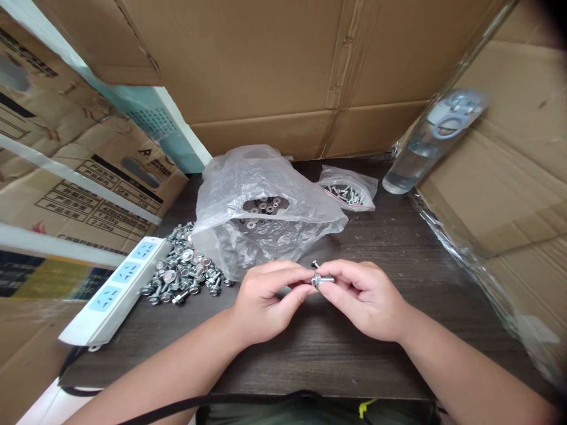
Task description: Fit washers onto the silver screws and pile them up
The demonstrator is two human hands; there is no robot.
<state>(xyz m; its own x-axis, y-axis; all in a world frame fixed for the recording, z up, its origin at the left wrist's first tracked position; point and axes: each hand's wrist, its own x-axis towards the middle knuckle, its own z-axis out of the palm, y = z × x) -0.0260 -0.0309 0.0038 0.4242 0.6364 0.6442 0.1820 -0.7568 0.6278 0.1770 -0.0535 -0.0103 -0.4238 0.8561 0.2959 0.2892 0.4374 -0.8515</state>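
Note:
A silver bolt (326, 279) lies level between my two hands, above the dark table. My left hand (274, 298) pinches its head end with thumb and fingertips. My right hand (365, 295) pinches the threaded end. Just behind the fingertips a smaller dark-headed screw (315, 264) shows; whether it rests on the table or is held is unclear. To the left of my left hand lies a heap of silver bolts (183, 268). Behind my hands is a translucent plastic bag (266, 177) with washers (266, 206) visible through its handle hole.
A white power strip (117, 289) borders the bolt heap on the left. A small zip bag of screws (349, 189) sits at the back, near a leaning water bottle (432, 144). Cardboard walls (274, 65) enclose the table (354, 366). A black cable crosses the front edge.

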